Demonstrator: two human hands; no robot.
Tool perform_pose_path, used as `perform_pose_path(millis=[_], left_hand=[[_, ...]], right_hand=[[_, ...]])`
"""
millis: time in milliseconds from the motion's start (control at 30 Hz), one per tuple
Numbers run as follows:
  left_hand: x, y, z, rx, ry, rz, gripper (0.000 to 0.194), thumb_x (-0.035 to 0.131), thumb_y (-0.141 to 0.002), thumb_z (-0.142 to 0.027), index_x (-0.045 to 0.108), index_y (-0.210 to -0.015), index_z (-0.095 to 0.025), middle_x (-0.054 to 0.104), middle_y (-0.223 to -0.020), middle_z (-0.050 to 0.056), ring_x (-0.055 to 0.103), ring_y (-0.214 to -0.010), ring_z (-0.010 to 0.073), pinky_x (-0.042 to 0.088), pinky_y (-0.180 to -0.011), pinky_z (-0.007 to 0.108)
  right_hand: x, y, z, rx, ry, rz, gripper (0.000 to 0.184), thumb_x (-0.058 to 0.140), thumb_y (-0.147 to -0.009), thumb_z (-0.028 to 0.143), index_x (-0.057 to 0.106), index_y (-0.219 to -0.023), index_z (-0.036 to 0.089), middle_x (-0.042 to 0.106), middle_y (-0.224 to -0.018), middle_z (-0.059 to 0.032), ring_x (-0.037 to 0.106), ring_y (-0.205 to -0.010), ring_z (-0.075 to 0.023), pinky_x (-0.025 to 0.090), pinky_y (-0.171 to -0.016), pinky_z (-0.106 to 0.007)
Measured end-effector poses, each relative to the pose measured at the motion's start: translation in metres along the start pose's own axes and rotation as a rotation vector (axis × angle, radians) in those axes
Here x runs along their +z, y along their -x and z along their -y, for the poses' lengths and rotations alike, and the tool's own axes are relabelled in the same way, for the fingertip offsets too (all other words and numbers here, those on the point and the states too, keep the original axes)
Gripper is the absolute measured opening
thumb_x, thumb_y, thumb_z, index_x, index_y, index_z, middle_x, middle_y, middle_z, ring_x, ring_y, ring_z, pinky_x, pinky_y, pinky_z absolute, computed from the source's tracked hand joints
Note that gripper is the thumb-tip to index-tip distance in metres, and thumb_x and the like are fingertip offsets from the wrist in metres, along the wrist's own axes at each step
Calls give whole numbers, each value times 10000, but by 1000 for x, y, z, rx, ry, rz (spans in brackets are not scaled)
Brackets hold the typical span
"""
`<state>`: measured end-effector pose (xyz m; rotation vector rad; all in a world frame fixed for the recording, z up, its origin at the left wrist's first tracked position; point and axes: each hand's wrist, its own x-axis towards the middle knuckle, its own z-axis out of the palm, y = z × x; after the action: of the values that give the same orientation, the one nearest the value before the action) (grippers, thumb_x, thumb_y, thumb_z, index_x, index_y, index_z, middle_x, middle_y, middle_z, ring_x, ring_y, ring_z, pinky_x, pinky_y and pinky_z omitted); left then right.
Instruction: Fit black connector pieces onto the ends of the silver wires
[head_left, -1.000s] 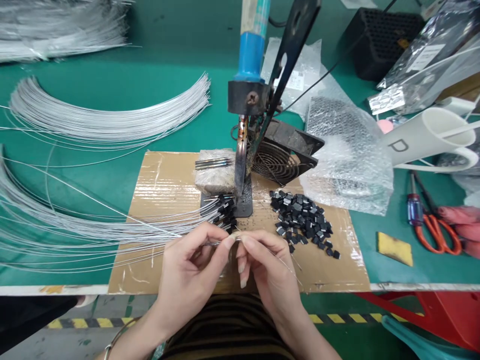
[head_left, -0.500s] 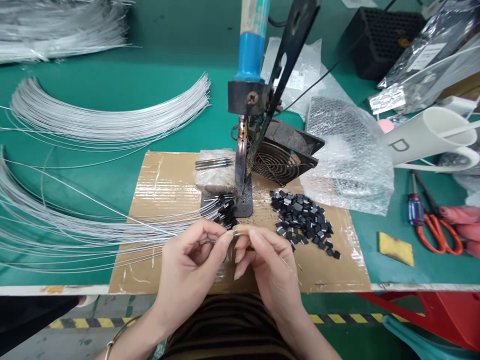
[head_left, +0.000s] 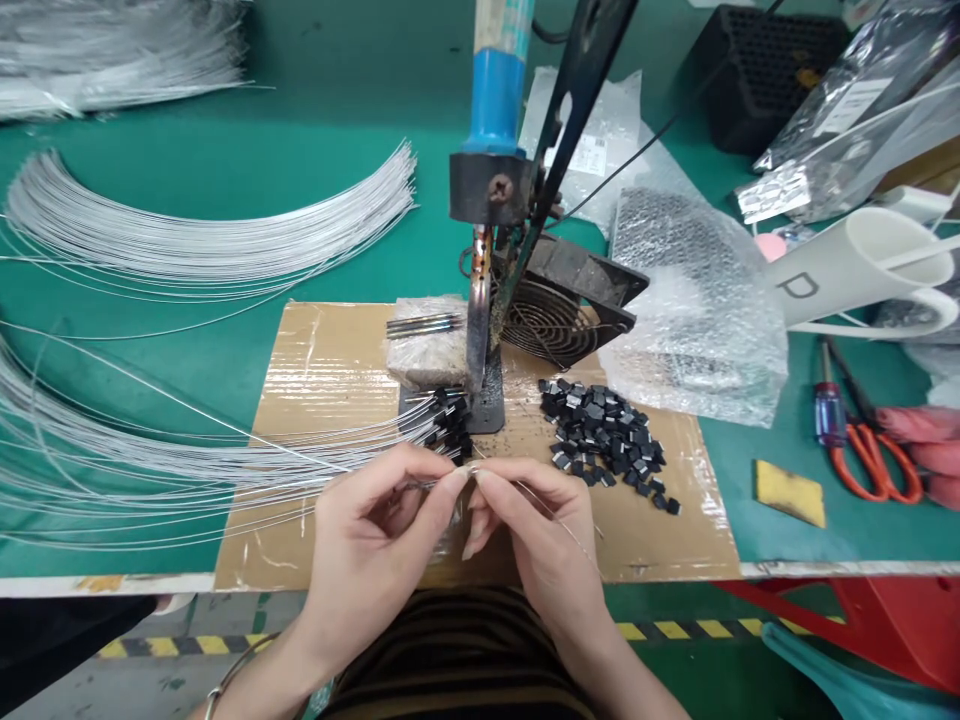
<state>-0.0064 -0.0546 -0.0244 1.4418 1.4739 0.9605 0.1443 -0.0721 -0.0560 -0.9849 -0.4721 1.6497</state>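
My left hand (head_left: 382, 540) is closed in a pinch on a thin white wire, its end hidden by my fingertips. Against it, thumb tip to thumb tip, my right hand (head_left: 540, 530) pinches too; a fine silvery wire (head_left: 556, 520) runs back across its fingers. Whatever small part sits between the fingertips is too covered to make out. Just beyond my left hand lies a bundle of white wires (head_left: 300, 455) with black connectors (head_left: 450, 420) on their ends. Right of my right hand is a heap of small black connector pieces (head_left: 607, 430). All this lies over a cardboard sheet (head_left: 300, 360).
A blue-handled soldering iron (head_left: 496, 95) points down from a stand, close beyond my hands. Behind stand a wrapped block (head_left: 424, 350) and a black fan (head_left: 562, 310). More white wires (head_left: 225, 235) lie left; a mug (head_left: 855, 265), scissors (head_left: 874, 465) and yellow sponge (head_left: 789, 493) are right.
My right thumb and forefinger have closed in to meet my left fingertips, and the fine wire across my right hand shows more. The view has shifted slightly; the rest stays put.
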Motion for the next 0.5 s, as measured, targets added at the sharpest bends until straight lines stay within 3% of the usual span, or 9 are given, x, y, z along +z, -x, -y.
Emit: perform_pose_path(millis=[500], left_hand=[[0, 1, 2, 38, -62, -1, 113, 726, -962, -256, 751, -861, -210, 706, -716, 2, 600, -602, 109, 450, -532, 195]], right_hand=[[0, 3, 2, 6, 7, -13, 112, 832, -917, 322, 863, -943, 217, 744, -708, 3, 651, -499, -98, 612, -510, -214]])
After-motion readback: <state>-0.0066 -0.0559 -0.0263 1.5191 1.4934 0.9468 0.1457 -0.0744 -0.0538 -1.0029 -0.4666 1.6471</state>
